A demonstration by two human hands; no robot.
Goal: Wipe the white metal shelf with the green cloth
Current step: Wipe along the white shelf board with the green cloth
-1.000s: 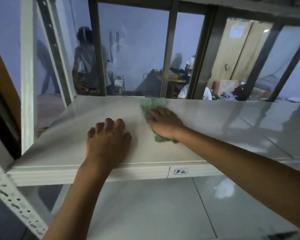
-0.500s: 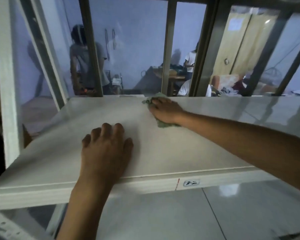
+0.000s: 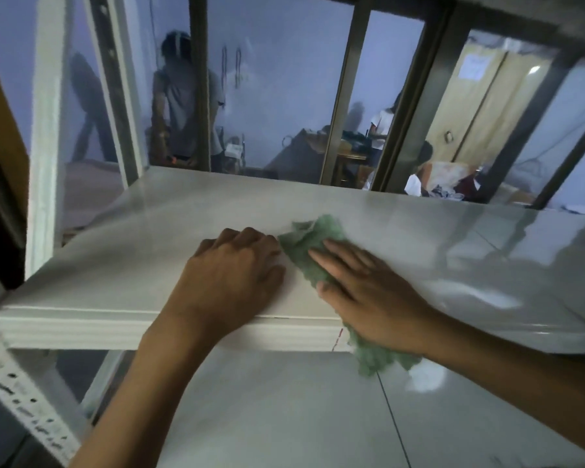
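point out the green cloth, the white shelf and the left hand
green cloth [image 3: 304,243], head view, bunched upper part ahead of the fingers
white shelf [image 3: 122,282], head view, bare top surface left of the hands
left hand [image 3: 232,275], head view, back of the hand resting on the shelf

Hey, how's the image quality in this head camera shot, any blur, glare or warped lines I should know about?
Head view: dim, bluish light; the green cloth smears with motion blur at its far edge; the right hand is slightly soft, the left hand sharper; pale glare patches sit on the white metal shelf at right; wide-angle distortion tilts the uprights; the background is hazy.
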